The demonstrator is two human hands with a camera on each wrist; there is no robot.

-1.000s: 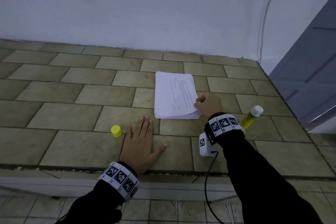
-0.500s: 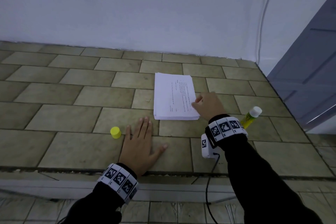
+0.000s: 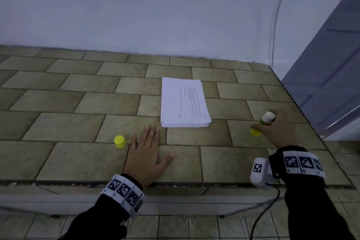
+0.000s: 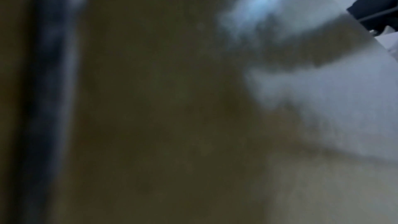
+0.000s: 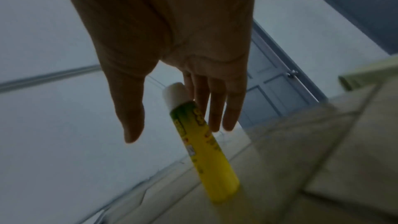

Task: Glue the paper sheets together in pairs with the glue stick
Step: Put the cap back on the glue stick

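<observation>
A stack of white printed paper sheets (image 3: 185, 103) lies on the tiled ledge (image 3: 68, 126). The uncapped glue stick (image 3: 268, 117), yellow with a white tip, lies to the right of the stack. My right hand (image 3: 272, 126) reaches over it. In the right wrist view the glue stick (image 5: 204, 151) sits between the thumb and the straight fingers (image 5: 215, 108) of my right hand (image 5: 172, 132), and no grip shows. My left hand (image 3: 146, 152) lies flat on the tiles below the stack's near left corner. The yellow cap (image 3: 119, 141) stands just left of it. The left wrist view is dark and blurred.
A white wall (image 3: 155, 15) bounds the ledge at the back. A grey door (image 3: 331, 64) stands at the right. The ledge's front edge (image 3: 194, 183) runs just under my wrists, with tiled floor below. A black cable (image 3: 261, 218) hangs from my right wrist camera.
My right hand left the stack's near right corner and moved right, onto the glue stick. The lifted sheet corner lies flat again. My left hand stayed put.
</observation>
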